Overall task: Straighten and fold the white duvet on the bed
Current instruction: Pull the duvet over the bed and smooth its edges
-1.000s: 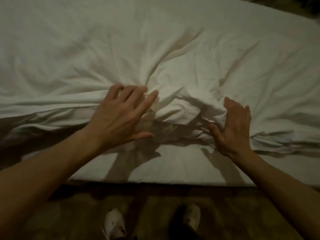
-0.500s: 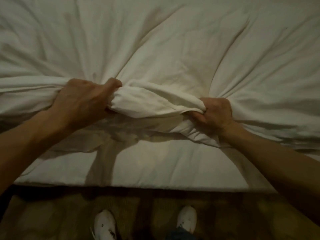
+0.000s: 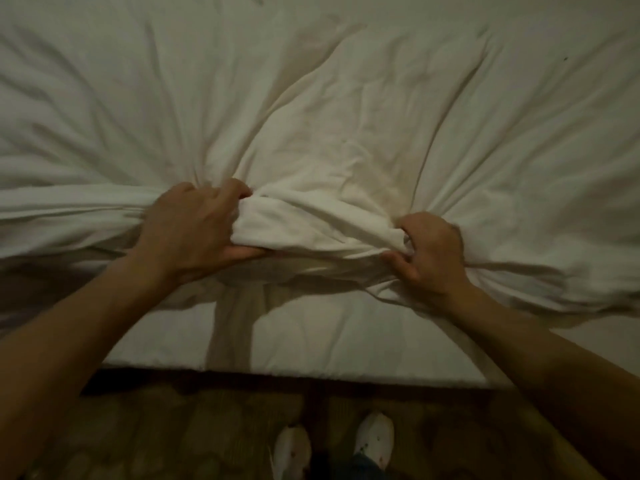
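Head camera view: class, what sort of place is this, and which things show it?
Probably a bedroom. A white duvet lies rumpled over a bed, gripped by the left hand and right hand, with patterned floor beside it.

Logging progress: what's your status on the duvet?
Both hands, left and right, gripping bunched duvet edge. Duvet wrinkled, not yet folded. Nothing in the way.

There is only one view, from the person's head. It looks forward and steeply down, close over the near edge of the bed (image 3: 311, 355); the white shoes (image 3: 375, 439) on the floor appear at the bottom.
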Motion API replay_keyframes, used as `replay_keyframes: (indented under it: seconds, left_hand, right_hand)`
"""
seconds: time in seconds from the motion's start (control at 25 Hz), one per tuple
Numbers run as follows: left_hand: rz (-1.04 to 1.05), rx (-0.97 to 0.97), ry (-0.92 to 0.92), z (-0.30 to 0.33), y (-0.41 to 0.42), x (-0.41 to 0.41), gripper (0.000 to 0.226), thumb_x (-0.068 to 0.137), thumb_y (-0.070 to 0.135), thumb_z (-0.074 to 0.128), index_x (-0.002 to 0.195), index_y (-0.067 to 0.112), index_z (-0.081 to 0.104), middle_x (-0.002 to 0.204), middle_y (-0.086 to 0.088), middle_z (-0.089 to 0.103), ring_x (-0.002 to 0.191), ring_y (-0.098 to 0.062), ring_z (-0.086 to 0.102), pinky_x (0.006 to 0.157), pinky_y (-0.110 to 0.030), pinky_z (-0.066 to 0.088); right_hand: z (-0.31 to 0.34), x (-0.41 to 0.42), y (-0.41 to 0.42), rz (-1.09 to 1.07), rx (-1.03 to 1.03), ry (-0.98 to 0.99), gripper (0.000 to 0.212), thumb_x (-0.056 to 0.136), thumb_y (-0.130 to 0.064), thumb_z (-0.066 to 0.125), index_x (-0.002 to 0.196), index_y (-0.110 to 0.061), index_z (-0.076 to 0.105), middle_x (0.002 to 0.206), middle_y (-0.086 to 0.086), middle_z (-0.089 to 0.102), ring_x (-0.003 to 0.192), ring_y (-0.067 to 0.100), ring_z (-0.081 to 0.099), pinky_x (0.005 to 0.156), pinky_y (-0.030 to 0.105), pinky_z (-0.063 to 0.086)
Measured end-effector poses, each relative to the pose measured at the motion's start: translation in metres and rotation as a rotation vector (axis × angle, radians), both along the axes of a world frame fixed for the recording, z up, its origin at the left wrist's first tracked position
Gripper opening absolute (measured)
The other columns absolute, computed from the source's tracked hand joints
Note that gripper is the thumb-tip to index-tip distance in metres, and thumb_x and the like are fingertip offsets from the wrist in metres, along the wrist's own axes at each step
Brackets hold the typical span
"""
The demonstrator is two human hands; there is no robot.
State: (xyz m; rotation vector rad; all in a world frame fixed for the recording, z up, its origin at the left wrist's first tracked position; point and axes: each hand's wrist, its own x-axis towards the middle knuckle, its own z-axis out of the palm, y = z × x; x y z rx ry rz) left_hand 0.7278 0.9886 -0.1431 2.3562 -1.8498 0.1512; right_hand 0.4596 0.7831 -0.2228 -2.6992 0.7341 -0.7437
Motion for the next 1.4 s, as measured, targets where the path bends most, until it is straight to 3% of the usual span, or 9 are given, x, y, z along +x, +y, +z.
replay_keyframes:
  seconds: [0.2, 0.32, 0.48, 0.6, 0.72, 0.92, 1.04, 1.24, 1.4]
  left_hand:
    - [-0.021, -0.235, 0.075, -0.001, 0.005, -0.09, 0.089, 0.087, 0.077, 0.041, 0.139, 0.005, 0.051, 0.136, -0.021, 0.053, 0.126, -0.037, 0.049, 0.107, -0.055, 0.033]
    - [-0.098, -0.12, 0.078, -0.029, -0.045, -0.137, 0.086, 0.09, 0.076, 0.032, 0.145, 0.011, 0.046, 0.145, -0.018, 0.048, 0.138, -0.034, 0.04, 0.118, -0.055, 0.018]
    - [-0.058, -0.038, -0.033, -0.101, -0.074, -0.129, 0.09, 0.082, 0.082, 0.037, 0.126, 0.006, 0.056, 0.127, -0.017, 0.057, 0.115, -0.034, 0.05, 0.104, -0.049, 0.03]
    - [-0.073, -0.163, -0.095, -0.124, -0.089, -0.115, 0.074, 0.085, 0.078, 0.037, 0.097, 0.008, 0.061, 0.097, -0.016, 0.062, 0.089, -0.032, 0.054, 0.08, -0.043, 0.034]
    - [0.004, -0.229, -0.047, -0.102, -0.11, -0.116, 0.07, 0.096, 0.07, 0.024, 0.069, 0.014, 0.056, 0.068, -0.014, 0.063, 0.06, -0.03, 0.055, 0.065, -0.038, 0.037]
    - [-0.024, -0.359, 0.072, -0.051, -0.084, -0.136, 0.067, 0.101, 0.063, 0.014, 0.054, 0.021, 0.039, 0.047, -0.002, 0.041, 0.044, -0.016, 0.031, 0.058, -0.029, 0.023]
    - [0.093, -0.178, -0.036, -0.07, -0.091, -0.148, 0.08, 0.099, 0.068, 0.01, 0.049, 0.019, 0.049, 0.045, -0.009, 0.054, 0.039, -0.025, 0.043, 0.051, -0.03, 0.03]
    - [0.111, -0.164, 0.029, -0.067, -0.094, -0.164, 0.077, 0.099, 0.066, 0.017, 0.08, 0.012, 0.067, 0.079, -0.014, 0.067, 0.071, -0.03, 0.059, 0.071, -0.039, 0.039]
    - [-0.228, -0.217, 0.099, -0.063, -0.117, -0.258, 0.07, 0.097, 0.063, 0.031, 0.127, 0.007, 0.06, 0.126, -0.018, 0.06, 0.11, -0.034, 0.056, 0.093, -0.046, 0.041]
  right_hand:
    - [0.007, -0.076, 0.049, -0.159, 0.075, -0.05, 0.094, 0.096, -0.073, 0.029, 0.138, 0.009, 0.049, 0.142, 0.026, 0.049, 0.135, 0.04, 0.044, 0.112, 0.06, 0.033]
    - [-0.014, -0.082, 0.046, -0.229, 0.047, -0.02, 0.095, 0.097, -0.073, 0.026, 0.146, 0.007, 0.04, 0.152, 0.025, 0.041, 0.144, 0.037, 0.036, 0.119, 0.059, 0.024]
    - [-0.053, -0.064, 0.019, -0.287, -0.024, 0.109, 0.091, 0.095, -0.075, 0.026, 0.138, 0.001, 0.052, 0.135, 0.022, 0.056, 0.127, 0.037, 0.05, 0.113, 0.056, 0.032]
    - [-0.059, -0.058, -0.01, -0.233, -0.093, 0.058, 0.084, 0.097, -0.074, 0.019, 0.096, -0.005, 0.067, 0.092, 0.017, 0.065, 0.085, 0.035, 0.058, 0.082, 0.044, 0.039]
    - [-0.037, -0.049, -0.03, -0.209, -0.065, -0.01, 0.082, 0.097, -0.075, 0.014, 0.066, -0.012, 0.057, 0.061, 0.014, 0.059, 0.055, 0.034, 0.054, 0.058, 0.032, 0.025]
    - [0.019, -0.09, -0.022, -0.075, -0.027, -0.104, 0.08, 0.096, -0.077, 0.009, 0.057, -0.017, 0.045, 0.049, 0.006, 0.045, 0.044, 0.024, 0.046, 0.052, 0.03, 0.027]
    - [-0.004, -0.081, -0.016, -0.162, 0.036, 0.126, 0.093, 0.091, -0.082, 0.002, 0.06, -0.014, 0.059, 0.055, 0.009, 0.058, 0.05, 0.031, 0.056, 0.057, 0.03, 0.026]
    - [-0.016, -0.113, -0.021, -0.082, 0.043, -0.025, 0.081, 0.096, -0.074, 0.02, 0.087, -0.007, 0.064, 0.089, 0.015, 0.063, 0.083, 0.032, 0.059, 0.075, 0.033, 0.036]
    - [0.0, -0.208, -0.05, -0.116, -0.139, 0.035, 0.093, 0.096, -0.073, 0.025, 0.128, 0.008, 0.059, 0.138, 0.029, 0.053, 0.135, 0.043, 0.044, 0.114, 0.065, 0.027]
